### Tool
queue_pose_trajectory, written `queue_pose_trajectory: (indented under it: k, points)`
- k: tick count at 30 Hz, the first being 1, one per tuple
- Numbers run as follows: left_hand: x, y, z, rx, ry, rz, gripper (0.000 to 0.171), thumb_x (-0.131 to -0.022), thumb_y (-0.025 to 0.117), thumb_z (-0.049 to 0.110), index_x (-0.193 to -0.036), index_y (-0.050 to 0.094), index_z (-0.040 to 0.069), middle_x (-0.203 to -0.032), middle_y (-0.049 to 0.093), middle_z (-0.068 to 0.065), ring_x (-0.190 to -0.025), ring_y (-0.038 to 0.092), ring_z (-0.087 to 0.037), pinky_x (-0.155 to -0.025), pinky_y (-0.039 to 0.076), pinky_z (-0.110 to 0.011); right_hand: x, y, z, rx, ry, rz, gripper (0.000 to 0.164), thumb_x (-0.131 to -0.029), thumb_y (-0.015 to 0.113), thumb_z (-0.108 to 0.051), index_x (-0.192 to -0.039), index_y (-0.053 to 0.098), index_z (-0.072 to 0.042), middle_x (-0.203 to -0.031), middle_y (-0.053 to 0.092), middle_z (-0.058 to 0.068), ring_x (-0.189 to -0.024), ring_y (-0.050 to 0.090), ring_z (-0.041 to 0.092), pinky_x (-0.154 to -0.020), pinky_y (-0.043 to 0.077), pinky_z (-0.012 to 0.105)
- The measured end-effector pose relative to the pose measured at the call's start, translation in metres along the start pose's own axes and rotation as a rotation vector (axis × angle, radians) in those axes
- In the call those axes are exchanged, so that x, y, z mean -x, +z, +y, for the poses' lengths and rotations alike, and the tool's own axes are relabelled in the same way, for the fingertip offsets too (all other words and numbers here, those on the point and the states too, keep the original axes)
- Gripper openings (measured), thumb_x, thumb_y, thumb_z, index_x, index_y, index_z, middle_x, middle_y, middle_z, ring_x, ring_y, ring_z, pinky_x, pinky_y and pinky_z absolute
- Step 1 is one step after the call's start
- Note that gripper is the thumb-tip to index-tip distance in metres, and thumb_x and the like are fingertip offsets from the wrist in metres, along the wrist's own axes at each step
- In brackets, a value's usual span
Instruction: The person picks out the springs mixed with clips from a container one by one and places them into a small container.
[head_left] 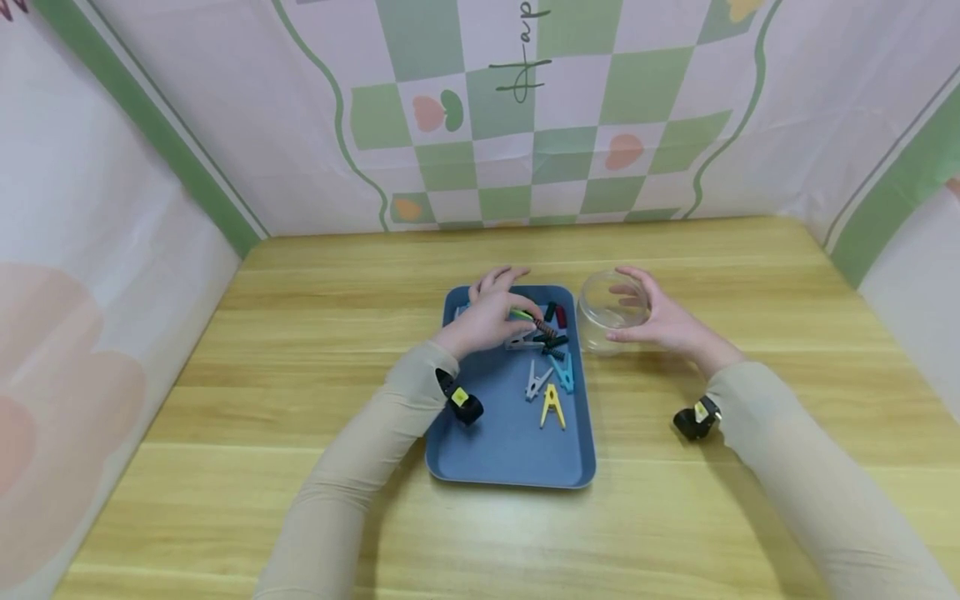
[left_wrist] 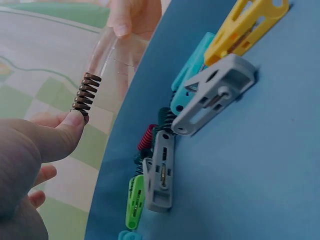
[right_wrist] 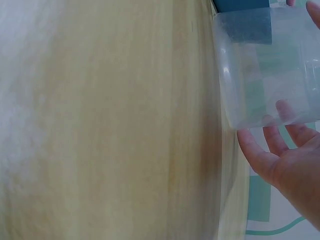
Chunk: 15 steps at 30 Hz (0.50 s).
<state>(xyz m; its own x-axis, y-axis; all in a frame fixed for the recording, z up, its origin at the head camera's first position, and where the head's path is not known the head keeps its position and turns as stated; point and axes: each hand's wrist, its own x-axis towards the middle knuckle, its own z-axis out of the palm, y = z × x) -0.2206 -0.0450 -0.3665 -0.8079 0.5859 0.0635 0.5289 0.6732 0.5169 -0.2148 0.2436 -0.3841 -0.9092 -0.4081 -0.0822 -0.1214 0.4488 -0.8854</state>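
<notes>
Left hand point(head_left: 487, 321) pinching brown spring point(left_wrist: 86, 94) over tray point(head_left: 502, 454), near centre of head frame. Right hand point(head_left: 671, 325) gripping jar point(head_left: 600, 304), just right of tray. Yellow clip point(head_left: 552, 403) in tray, lower right of centre.

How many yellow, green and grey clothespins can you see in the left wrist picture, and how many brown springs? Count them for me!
Yellow clothespin: 1
Green clothespin: 1
Grey clothespins: 2
Brown spring: 1
Total: 5
</notes>
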Motion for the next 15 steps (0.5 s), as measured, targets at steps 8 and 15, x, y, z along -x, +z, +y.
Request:
queue_pose_trajectory:
  k: [8,15]
  points:
    - [-0.004,-0.01,0.007,-0.004,-0.017,0.023,0.016,-0.09,0.065,0.026,-0.103,0.073,0.023,-0.157,0.021,-0.004,-0.145,0.006,-0.029,-0.113,0.002,-0.055,0.0,0.0,-0.002,-0.003,0.005,0.001,0.107,-0.076,0.077,-0.004,-0.151,0.001,-0.011,-0.15,0.024,0.026,-0.135,0.025,0.048,-0.103,0.025,0.065]
    - [-0.008,-0.021,0.011,-0.036,-0.009,0.038,0.016,-0.09,0.065,0.028,-0.102,0.073,0.024,-0.157,0.02,-0.005,-0.145,0.004,-0.028,-0.113,0.003,-0.056,0.001,0.001,-0.003,0.006,0.011,0.001,0.107,-0.076,0.078,-0.006,-0.151,0.002,-0.012,-0.15,0.025,0.025,-0.135,0.025,0.047,-0.103,0.025,0.065]
